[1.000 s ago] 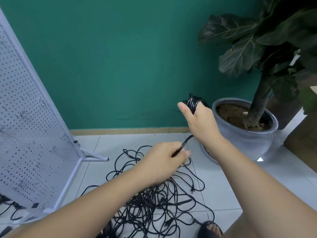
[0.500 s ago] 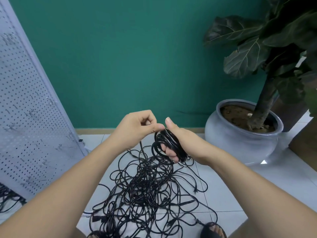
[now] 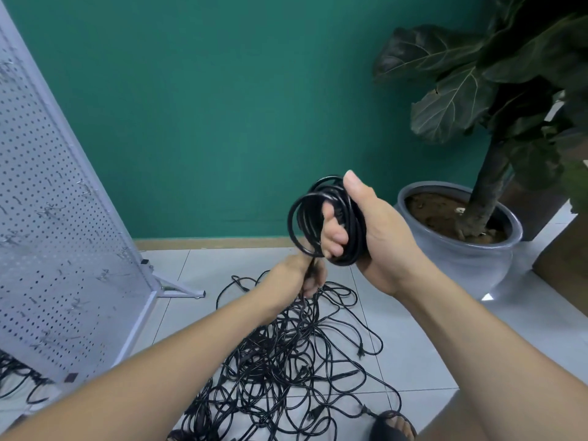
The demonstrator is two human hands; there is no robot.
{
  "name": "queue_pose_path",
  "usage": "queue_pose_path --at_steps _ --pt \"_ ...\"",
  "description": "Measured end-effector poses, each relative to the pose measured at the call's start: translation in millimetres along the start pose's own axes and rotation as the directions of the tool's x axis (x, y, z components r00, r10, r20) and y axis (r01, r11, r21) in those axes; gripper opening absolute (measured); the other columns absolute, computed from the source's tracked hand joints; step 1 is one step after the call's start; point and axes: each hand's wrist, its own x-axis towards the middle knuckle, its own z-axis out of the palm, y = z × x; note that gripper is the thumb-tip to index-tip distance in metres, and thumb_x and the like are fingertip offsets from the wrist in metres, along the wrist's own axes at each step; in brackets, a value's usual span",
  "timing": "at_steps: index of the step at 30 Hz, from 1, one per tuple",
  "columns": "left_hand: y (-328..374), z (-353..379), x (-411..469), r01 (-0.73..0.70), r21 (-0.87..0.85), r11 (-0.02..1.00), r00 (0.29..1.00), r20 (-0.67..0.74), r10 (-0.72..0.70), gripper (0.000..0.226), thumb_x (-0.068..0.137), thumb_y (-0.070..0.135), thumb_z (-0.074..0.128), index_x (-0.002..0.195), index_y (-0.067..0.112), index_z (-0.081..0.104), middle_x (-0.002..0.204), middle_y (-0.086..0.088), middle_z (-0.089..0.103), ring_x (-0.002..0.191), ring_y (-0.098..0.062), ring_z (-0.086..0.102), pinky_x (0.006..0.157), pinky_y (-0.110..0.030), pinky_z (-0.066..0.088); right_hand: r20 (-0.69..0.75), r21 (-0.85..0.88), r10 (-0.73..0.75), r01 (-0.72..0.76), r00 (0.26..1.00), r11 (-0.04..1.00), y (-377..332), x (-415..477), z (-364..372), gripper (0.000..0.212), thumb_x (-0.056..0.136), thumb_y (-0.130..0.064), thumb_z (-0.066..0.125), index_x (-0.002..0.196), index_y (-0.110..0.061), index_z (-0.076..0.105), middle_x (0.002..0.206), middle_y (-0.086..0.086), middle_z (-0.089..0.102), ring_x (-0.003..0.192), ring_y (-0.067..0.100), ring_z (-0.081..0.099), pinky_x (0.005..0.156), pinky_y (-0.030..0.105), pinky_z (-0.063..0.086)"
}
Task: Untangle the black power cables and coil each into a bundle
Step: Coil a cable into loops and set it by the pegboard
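While right hand (image 3: 378, 237) grips coil (image 3: 351, 227) aloft, fingers (image 3: 332, 237) curled round it, left hand (image 3: 302, 278) (lower) pinches 1 strand (image 3: 311, 264)

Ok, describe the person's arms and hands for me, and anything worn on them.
The left forearm and right forearm are uncovered as far as the frame shows; no sleeve is in view. The left hand and right hand wear no glove, and no ring, watch or bracelet shows.
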Motion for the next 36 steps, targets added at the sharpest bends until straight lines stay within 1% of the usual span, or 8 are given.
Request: queue_pose_path --at_steps 6,9,13,17,22,26,32,36 --pt "-11 24 -13 0.014 0.133 0.991 0.987 0.155 -0.034 0.064 0.110 0.064 0.025 0.086 0.017 0.062 0.065 0.002 0.052 0.066 -0.019 0.056 0.076 -0.035 0.045 -0.258 -0.136 -0.204 0.173 0.944 0.975 0 16 -11 0.037 0.100 -0.049 0.065 0.085 -0.016 0.061 0.064 0.006 0.053 0.061 0.027 0.052 0.070 0.043 0.047" --pt "-11 32 -21 -0.049 0.269 0.962 0.980 0.197 -0.006 0.055 0.111 0.060 0.031 0.089 0.019 0.059 0.066 0.003 0.062 0.073 -0.018 0.068 0.087 -0.039 0.053 -0.308 -0.435 -0.327 0.173 0.894 0.884 6 24 -23 0.056 0.105 -0.054 0.060 0.069 -0.011 0.057 0.066 0.014 0.062 0.067 0.036 0.058 0.076 0.050 0.050" --pt "-3 36 -29 -0.179 0.580 0.795 0.979 0.187 0.084 0.044 0.111 0.054 0.037 0.084 0.022 0.050 0.073 -0.001 0.070 0.066 -0.012 0.064 0.075 -0.038 0.055 -0.342 -0.677 -0.413 0.084 0.844 0.731 15 32 -41 0.065 0.107 -0.051 0.058 0.072 0.004 0.054 0.062 0.009 0.059 0.058 0.015 0.052 0.064 0.026 0.042" --pt "17 24 -33 -0.238 0.675 0.699 0.969 0.116 0.218 0.043 0.108 0.051 0.048 0.079 0.019 0.046 0.064 0.001 0.057 0.064 -0.023 0.057 0.061 -0.037 0.049 -0.241 -0.815 -0.351 0.007 0.905 0.579 32 43 -60 0.065 0.105 -0.057 0.059 0.076 -0.001 0.041 0.068 0.020 0.055 0.061 0.031 0.047 0.065 0.043 0.045" --pt "42 -13 -34 -0.295 0.588 0.753 0.937 0.021 0.350 0.034 0.103 0.042 0.066 0.077 0.020 0.065 0.057 0.003 0.055 0.052 -0.007 0.043 0.055 -0.030 0.038 -0.129 -0.887 -0.139 -0.052 0.982 0.460 51 43 -56 0.071 0.100 -0.072 0.054 0.078 -0.005 0.049 0.066 0.011 0.060 0.059 0.021 0.053 0.067 0.042 0.052" --pt "57 -45 -34 -0.296 0.537 0.790 0.912 -0.089 0.402 0.027 0.096 0.036 0.077 0.075 0.020 0.069 0.051 0.011 0.046 0.051 -0.008 0.037 0.052 -0.018 0.030 -0.035 -0.855 0.033 -0.047 0.999 0.516 58 33 -32 0.086 0.097 -0.086 0.036 0.076 -0.006 0.061 0.062 0.005 0.067 0.060 0.019 0.064 0.070 0.042 0.056" --pt "61 -75 -29 -0.308 0.454 0.836 0.909 -0.120 0.400 0.037 0.086 0.041 0.087 0.070 0.019 0.061 0.058 0.006 0.049 0.058 -0.009 0.036 0.054 -0.025 0.031 0.073 -0.588 0.321 -0.219 0.944 0.778 49 15 -2 0.079 0.101 -0.085 0.033 0.084 -0.015 0.066 0.067 0.006 0.060 0.061 0.025 0.057 0.071 0.038 0.049" --pt "56 -78 -17 -0.290 0.421 0.860 0.912 -0.150 0.381 0.055 0.094 0.063 0.069 0.064 0.020 0.052 0.055 0.009 0.039 0.054 -0.010 0.031 0.053 -0.029 0.028 0.231 -0.383 0.456 -0.350 0.860 0.855 39 2 10 0.081 0.101 -0.083 0.035 0.088 -0.007 0.062 0.066 0.010 0.050 0.056 0.025 0.047 0.060 0.035 0.045"
